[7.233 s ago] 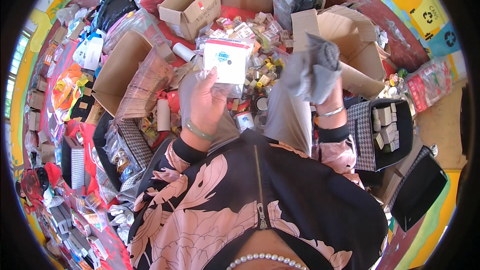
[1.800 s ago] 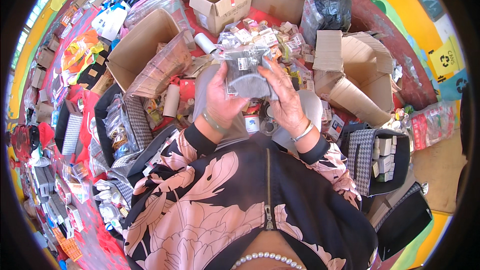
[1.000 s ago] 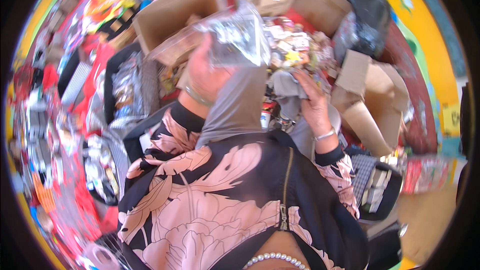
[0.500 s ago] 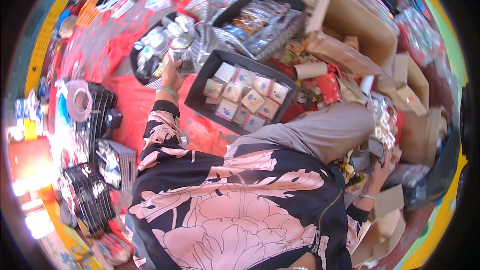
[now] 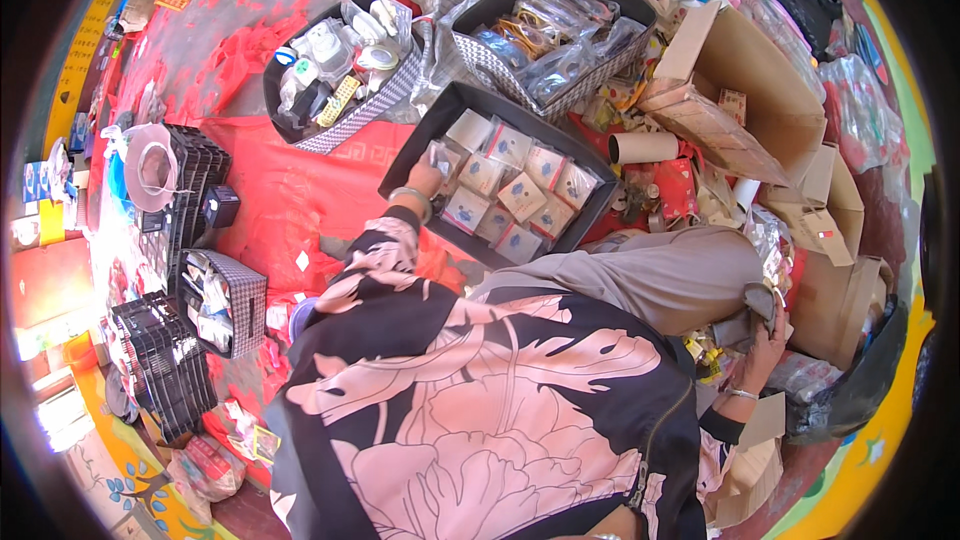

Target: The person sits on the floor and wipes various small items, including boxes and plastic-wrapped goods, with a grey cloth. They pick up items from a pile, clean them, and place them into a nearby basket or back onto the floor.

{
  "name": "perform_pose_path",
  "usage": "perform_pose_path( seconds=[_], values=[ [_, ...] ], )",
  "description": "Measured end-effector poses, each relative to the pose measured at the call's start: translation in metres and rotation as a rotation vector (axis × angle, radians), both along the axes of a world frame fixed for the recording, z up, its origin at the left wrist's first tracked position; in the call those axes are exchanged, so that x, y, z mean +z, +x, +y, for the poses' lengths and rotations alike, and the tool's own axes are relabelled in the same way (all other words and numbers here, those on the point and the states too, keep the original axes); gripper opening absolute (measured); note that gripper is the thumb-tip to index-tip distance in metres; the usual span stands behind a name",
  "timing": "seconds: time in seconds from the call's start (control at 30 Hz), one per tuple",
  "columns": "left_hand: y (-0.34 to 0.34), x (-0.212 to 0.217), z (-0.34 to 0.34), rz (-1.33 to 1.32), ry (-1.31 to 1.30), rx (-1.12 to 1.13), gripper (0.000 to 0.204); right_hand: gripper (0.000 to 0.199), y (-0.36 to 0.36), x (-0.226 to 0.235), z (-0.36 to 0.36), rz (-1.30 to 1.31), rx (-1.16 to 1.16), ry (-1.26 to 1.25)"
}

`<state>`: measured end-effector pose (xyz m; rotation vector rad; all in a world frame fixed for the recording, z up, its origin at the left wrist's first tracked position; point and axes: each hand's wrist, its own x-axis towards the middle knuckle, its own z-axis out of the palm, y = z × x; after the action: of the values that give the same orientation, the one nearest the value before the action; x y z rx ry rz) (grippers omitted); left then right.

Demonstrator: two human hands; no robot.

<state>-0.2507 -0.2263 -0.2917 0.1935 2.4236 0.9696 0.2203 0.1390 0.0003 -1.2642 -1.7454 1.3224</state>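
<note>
**Two hands, far apart: left in the packet tray, right down by the knee**

Left hand (image 5: 428,178) reaches out over the near-left corner of the black tray (image 5: 417,135); fingers closed on a clear plastic packet (image 5: 440,156), held just above the rows of small carded packets (image 5: 522,195) filling the tray. Bracelet on that wrist.

Right hand (image 5: 766,318) is well away, low at the right, beside the grey trouser leg (image 5: 660,275). Fingers curled round a grey bundle (image 5: 757,302); can't tell what it is.

Around: patterned basket of odds and ends (image 5: 335,70) left of the tray, second basket of bagged items (image 5: 560,30) behind it, cardboard tube (image 5: 643,148) and open cartons (image 5: 750,90) to the right, all on red cloth (image 5: 280,190).
</note>
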Motion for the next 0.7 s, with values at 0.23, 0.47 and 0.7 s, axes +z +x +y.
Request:
perform_pose_path(
  seconds=[0.23, 0.47, 0.7],
  values=[
    [0.054, -0.031, 0.044, 0.027, -0.851, 0.000, 0.065, 0.051, 0.050, -0.014, -0.006, -0.055, -0.137, -0.025],
    [0.062, -0.039, 0.050, 0.058, -0.713, 0.004, 0.062, 0.046, 0.057, -0.015, -0.018, -0.063, -0.168, -0.087],
    [0.064, -0.083, 0.025, 0.235, -0.814, -0.378, 0.055, 0.049, 0.044, 0.000, -0.030, -0.106, -0.171, -0.083]
  ],
)
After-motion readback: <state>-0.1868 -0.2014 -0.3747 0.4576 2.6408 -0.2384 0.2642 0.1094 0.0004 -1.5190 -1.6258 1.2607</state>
